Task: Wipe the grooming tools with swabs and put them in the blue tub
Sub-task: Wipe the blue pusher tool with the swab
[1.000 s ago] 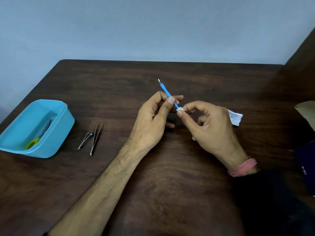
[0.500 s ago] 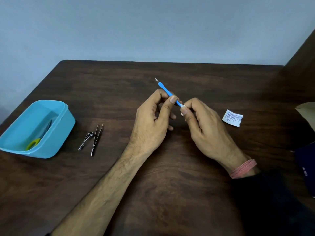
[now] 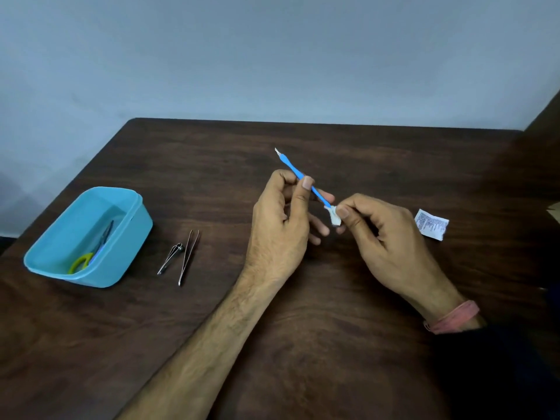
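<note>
My left hand [image 3: 280,225] pinches a slim blue cuticle tool [image 3: 291,168] by its middle, its metal tip pointing up and away to the left. My right hand [image 3: 381,242] pinches a small white swab [image 3: 333,215] wrapped around the tool's near end. The blue tub [image 3: 133,237] stands at the left of the table and holds scissors [image 3: 91,253] with a green handle. A nail clipper [image 3: 171,257] and metal tweezers [image 3: 188,256] lie side by side on the table between the tub and my left hand.
An opened white swab sachet [image 3: 431,228] lies on the dark wooden table [image 3: 303,328] right of my right hand. A brown cardboard corner [image 3: 556,210] shows at the right edge. The table's far edge meets a pale wall.
My right hand has slid the swab down along the blue tool to its near end, so more of the blue shaft and the swab now show. My left hand keeps its hold.
</note>
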`<control>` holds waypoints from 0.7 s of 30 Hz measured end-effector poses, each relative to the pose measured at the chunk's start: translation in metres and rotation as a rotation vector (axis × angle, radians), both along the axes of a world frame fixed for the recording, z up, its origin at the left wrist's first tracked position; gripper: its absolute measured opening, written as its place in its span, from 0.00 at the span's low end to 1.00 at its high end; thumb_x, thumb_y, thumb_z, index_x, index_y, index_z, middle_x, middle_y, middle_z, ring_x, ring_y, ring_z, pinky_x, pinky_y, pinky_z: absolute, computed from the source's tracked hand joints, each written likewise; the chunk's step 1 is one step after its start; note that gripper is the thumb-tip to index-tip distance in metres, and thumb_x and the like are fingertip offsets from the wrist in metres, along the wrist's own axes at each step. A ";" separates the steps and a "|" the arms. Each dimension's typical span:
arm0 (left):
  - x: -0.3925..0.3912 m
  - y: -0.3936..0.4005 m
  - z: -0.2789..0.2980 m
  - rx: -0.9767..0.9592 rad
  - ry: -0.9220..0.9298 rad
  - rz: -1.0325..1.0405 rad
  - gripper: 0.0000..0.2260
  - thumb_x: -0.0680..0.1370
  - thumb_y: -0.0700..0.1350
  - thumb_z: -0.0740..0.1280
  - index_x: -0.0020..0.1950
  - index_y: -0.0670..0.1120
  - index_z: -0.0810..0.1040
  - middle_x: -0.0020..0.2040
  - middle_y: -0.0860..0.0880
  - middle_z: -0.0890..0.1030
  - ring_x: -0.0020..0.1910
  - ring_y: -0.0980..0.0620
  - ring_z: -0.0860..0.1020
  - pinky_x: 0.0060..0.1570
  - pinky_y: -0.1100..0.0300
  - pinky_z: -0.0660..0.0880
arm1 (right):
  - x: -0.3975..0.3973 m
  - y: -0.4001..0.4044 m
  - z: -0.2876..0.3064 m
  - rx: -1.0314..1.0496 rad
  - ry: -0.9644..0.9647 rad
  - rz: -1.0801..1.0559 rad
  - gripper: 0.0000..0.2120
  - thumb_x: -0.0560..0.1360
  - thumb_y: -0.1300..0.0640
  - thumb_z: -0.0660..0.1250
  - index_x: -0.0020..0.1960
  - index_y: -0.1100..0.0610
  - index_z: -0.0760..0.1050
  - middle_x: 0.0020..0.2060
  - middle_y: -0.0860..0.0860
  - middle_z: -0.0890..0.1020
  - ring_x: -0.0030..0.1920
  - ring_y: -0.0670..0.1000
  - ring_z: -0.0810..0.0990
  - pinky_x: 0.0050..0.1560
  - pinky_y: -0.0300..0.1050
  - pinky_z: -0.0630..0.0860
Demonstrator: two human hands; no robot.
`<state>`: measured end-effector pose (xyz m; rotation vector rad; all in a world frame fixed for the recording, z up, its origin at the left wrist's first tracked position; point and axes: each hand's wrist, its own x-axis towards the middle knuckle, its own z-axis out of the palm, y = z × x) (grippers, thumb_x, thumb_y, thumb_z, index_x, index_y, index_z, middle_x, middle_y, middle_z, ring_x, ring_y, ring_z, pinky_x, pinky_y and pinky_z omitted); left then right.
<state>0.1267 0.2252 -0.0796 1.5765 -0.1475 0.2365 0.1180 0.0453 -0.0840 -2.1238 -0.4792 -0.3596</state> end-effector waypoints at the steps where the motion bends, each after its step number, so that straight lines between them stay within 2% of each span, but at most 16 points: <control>1: 0.001 -0.001 0.000 -0.014 0.013 -0.003 0.07 0.91 0.47 0.62 0.57 0.45 0.74 0.51 0.47 0.90 0.30 0.46 0.85 0.27 0.56 0.80 | 0.001 0.000 0.000 0.014 0.006 -0.010 0.10 0.88 0.58 0.68 0.48 0.54 0.82 0.39 0.46 0.83 0.42 0.47 0.82 0.45 0.42 0.75; 3: 0.001 -0.001 -0.001 -0.016 0.029 -0.017 0.07 0.91 0.47 0.63 0.57 0.45 0.74 0.51 0.47 0.90 0.34 0.45 0.87 0.29 0.56 0.81 | 0.001 0.001 -0.001 0.036 0.020 -0.025 0.09 0.87 0.58 0.69 0.49 0.54 0.84 0.38 0.46 0.84 0.40 0.46 0.82 0.44 0.42 0.76; 6: -0.001 -0.002 -0.002 -0.015 0.030 -0.020 0.06 0.91 0.47 0.63 0.57 0.46 0.75 0.50 0.47 0.91 0.35 0.46 0.88 0.30 0.56 0.82 | -0.001 0.001 -0.003 0.084 0.046 -0.060 0.09 0.86 0.54 0.70 0.49 0.51 0.86 0.38 0.45 0.86 0.36 0.47 0.83 0.40 0.48 0.78; 8: 0.000 -0.001 -0.002 -0.018 0.040 0.000 0.06 0.91 0.47 0.64 0.57 0.45 0.76 0.50 0.48 0.91 0.34 0.46 0.87 0.30 0.55 0.82 | -0.002 0.001 -0.002 0.093 0.057 -0.101 0.09 0.85 0.54 0.72 0.47 0.51 0.86 0.32 0.42 0.83 0.29 0.44 0.76 0.33 0.43 0.71; 10: 0.001 0.000 -0.001 -0.012 0.047 0.016 0.07 0.90 0.47 0.65 0.58 0.44 0.77 0.49 0.48 0.91 0.32 0.47 0.85 0.30 0.55 0.82 | -0.003 0.002 -0.001 0.113 0.084 -0.124 0.09 0.84 0.55 0.74 0.45 0.52 0.87 0.26 0.39 0.78 0.26 0.43 0.72 0.30 0.35 0.66; 13: 0.000 0.001 0.000 0.009 0.044 0.026 0.05 0.89 0.47 0.68 0.61 0.47 0.81 0.49 0.49 0.90 0.31 0.50 0.84 0.30 0.55 0.81 | -0.006 0.002 0.001 0.156 0.112 -0.138 0.08 0.83 0.55 0.75 0.45 0.51 0.87 0.24 0.39 0.77 0.24 0.44 0.73 0.27 0.40 0.69; 17: -0.002 0.004 -0.002 0.125 0.013 0.079 0.06 0.86 0.49 0.73 0.61 0.52 0.87 0.49 0.55 0.88 0.31 0.55 0.80 0.31 0.57 0.79 | -0.009 0.002 0.004 0.196 0.122 -0.168 0.09 0.83 0.54 0.75 0.45 0.51 0.88 0.27 0.45 0.81 0.25 0.51 0.77 0.26 0.43 0.72; 19: -0.004 0.007 -0.001 0.199 -0.004 0.130 0.05 0.83 0.49 0.76 0.59 0.54 0.90 0.42 0.59 0.86 0.31 0.60 0.75 0.33 0.63 0.74 | -0.011 0.006 0.003 0.237 0.135 -0.202 0.09 0.84 0.54 0.74 0.46 0.52 0.88 0.33 0.50 0.86 0.26 0.53 0.80 0.26 0.39 0.73; 21: -0.010 0.013 0.004 0.218 0.025 0.193 0.04 0.81 0.50 0.79 0.56 0.55 0.91 0.37 0.62 0.85 0.31 0.62 0.76 0.36 0.65 0.74 | -0.013 0.014 0.002 0.321 0.183 -0.225 0.09 0.85 0.54 0.73 0.48 0.52 0.88 0.40 0.52 0.89 0.29 0.51 0.85 0.26 0.42 0.75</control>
